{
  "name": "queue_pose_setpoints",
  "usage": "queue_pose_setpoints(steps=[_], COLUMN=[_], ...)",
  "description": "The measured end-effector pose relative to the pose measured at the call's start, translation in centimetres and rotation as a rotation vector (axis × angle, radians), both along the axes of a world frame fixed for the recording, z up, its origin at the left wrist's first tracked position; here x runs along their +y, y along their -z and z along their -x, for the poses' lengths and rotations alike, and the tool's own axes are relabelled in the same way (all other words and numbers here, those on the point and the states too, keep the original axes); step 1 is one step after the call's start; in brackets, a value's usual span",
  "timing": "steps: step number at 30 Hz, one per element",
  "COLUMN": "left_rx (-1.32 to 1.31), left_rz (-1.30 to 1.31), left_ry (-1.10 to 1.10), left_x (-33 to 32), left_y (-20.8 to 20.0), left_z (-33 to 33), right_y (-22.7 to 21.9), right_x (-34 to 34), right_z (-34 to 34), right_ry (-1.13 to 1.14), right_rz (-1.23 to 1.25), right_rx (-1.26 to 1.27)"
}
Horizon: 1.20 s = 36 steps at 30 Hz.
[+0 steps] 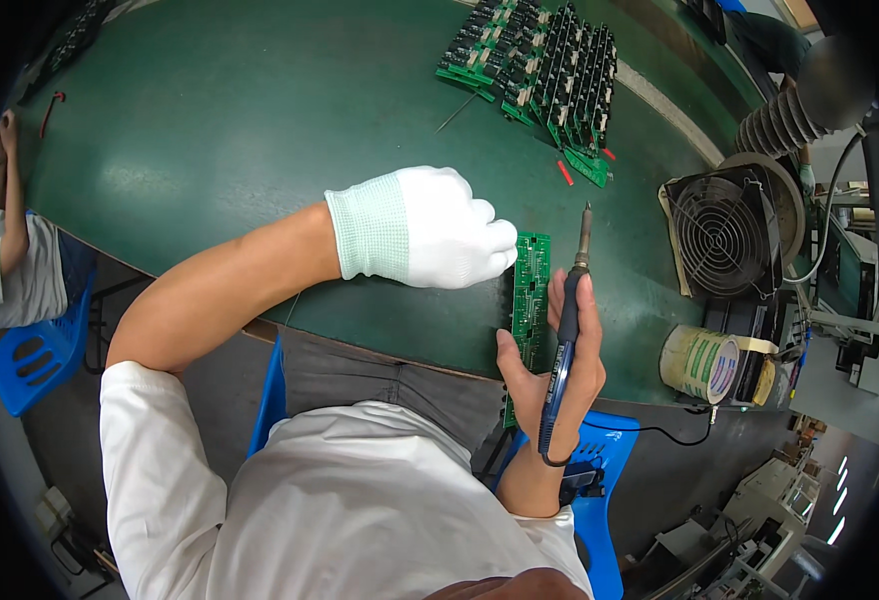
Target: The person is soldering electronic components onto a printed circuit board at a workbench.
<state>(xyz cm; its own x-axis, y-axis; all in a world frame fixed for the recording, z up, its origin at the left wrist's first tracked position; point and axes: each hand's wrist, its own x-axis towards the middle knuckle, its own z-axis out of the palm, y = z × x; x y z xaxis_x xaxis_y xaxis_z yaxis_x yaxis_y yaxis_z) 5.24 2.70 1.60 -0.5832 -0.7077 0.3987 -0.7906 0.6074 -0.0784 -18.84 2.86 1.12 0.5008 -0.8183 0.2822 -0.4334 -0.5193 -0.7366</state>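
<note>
My left hand [445,230], in a white knit glove with a pale green cuff, is closed with its fingers curled at the far left edge of a long green circuit board [532,285]. Its fingertips are partly hidden there. My bare right hand [582,370] holds a soldering iron [566,345] with a dark blue handle, metal tip pointing away from me. The thumb and fingers of that hand also lie about the near part of the board. Dark parts show along the board's left side, and its near end reaches past the table edge.
Several circuit boards [540,65] are stacked at the back, with red pieces [565,173] beside them. A black fan [722,235] and a tape roll [702,362] stand at right. The iron's cord [650,430] hangs there. Another person [15,260] sits at far left by the green table [210,130].
</note>
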Motion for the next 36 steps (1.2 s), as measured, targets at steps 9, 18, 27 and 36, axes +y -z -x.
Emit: queue_pose_setpoints(steps=[9, 18, 27, 36], left_rx=[0.078, 0.052, -0.012, 0.068], left_rz=[0.013, 0.011, 0.031, -0.048], left_ry=[-0.054, -0.075, -0.063, -0.056], left_x=[0.1, 0.1, 0.0, -0.1], left_y=[0.2, -0.1, 0.2, 0.3], left_z=[0.3, 0.3, 0.2, 0.4], right_y=[0.2, 2.6, 3.0, 3.2], right_x=[0.1, -0.2, -0.5, -0.7], right_z=[1.7, 4.2, 3.6, 3.7], right_ry=[0.172, 0.207, 0.262, 0.263], right_rz=[-0.04, 0.099, 0.077, 0.095], right_rx=[-0.229, -0.304, -0.305, -0.279])
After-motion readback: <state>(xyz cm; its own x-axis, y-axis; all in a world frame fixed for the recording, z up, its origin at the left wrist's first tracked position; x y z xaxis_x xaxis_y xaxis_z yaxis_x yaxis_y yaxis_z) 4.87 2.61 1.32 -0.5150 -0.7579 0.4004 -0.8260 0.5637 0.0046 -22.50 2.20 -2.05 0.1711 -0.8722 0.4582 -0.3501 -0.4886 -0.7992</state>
